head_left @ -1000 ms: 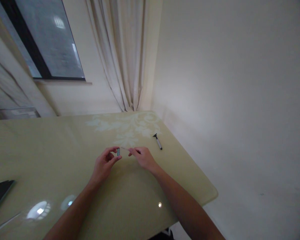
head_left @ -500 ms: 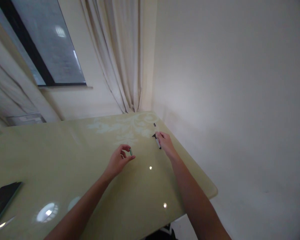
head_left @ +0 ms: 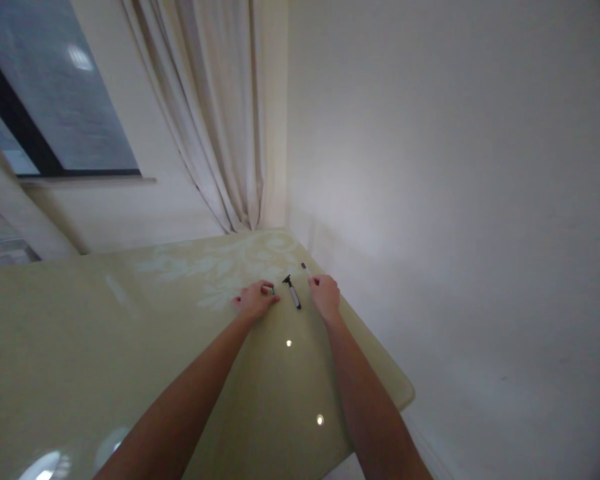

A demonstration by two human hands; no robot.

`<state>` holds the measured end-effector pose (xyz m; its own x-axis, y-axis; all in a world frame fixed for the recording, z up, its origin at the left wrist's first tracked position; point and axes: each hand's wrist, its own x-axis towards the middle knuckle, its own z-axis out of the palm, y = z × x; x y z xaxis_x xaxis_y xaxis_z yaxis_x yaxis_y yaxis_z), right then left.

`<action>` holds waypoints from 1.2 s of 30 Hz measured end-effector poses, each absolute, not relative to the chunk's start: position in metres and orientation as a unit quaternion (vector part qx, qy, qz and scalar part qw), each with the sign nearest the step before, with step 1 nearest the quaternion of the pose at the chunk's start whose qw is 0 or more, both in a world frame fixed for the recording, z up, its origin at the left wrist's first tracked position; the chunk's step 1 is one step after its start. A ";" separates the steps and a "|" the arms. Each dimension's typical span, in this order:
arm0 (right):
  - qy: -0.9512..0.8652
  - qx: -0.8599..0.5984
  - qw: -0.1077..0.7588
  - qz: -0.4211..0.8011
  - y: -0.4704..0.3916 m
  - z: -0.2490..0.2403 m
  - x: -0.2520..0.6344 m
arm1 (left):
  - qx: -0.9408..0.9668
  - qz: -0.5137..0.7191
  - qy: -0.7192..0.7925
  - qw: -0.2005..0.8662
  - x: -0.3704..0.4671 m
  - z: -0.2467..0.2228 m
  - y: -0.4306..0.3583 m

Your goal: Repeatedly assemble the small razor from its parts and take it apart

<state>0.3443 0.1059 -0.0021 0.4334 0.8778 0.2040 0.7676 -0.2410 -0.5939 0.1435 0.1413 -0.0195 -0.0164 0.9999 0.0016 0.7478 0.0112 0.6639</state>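
A razor (head_left: 293,295) with a black head and grey handle lies on the pale yellow-green table (head_left: 250,400), between my two hands. My left hand (head_left: 254,301), low over the table to the razor's left, pinches a small thin green-and-dark piece (head_left: 273,291) between thumb and fingers; its kind is too small to make out. To the razor's right, my right hand (head_left: 325,295) is closed round the near end of what looks like a toothbrush (head_left: 307,270), with a pale stem and dark head. My fingers hide the rest of it.
A plain white wall (head_left: 455,200) runs along the table's right side. Beyond the far edge hang a long cream curtain (head_left: 220,120) and a window (head_left: 95,100). The table's rounded near-right corner (head_left: 407,393) lies beside my right forearm.
My left hand has moved forward and right with the small piece, lowering close to the table beside the razor. My right hand has shifted clear of the razor. The view has turned slightly right.
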 end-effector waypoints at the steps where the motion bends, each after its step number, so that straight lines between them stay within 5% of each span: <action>1: -0.525 -0.788 0.311 0.082 0.106 -0.003 0.343 | 0.657 0.248 0.667 0.249 0.143 -0.020 0.143; 23: -0.544 -0.804 0.239 0.035 0.105 -0.017 0.335 | 0.717 0.221 0.628 0.205 0.130 -0.022 0.133; 36: -0.539 -0.794 0.278 0.032 0.095 -0.022 0.334 | 0.723 0.243 0.619 0.189 0.131 -0.026 0.129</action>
<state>0.3344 0.0951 -0.0219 0.4163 0.8745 0.2488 0.8392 -0.2643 -0.4754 0.1314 0.1291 -0.0259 0.1160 0.9862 0.1183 0.8026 -0.1633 0.5737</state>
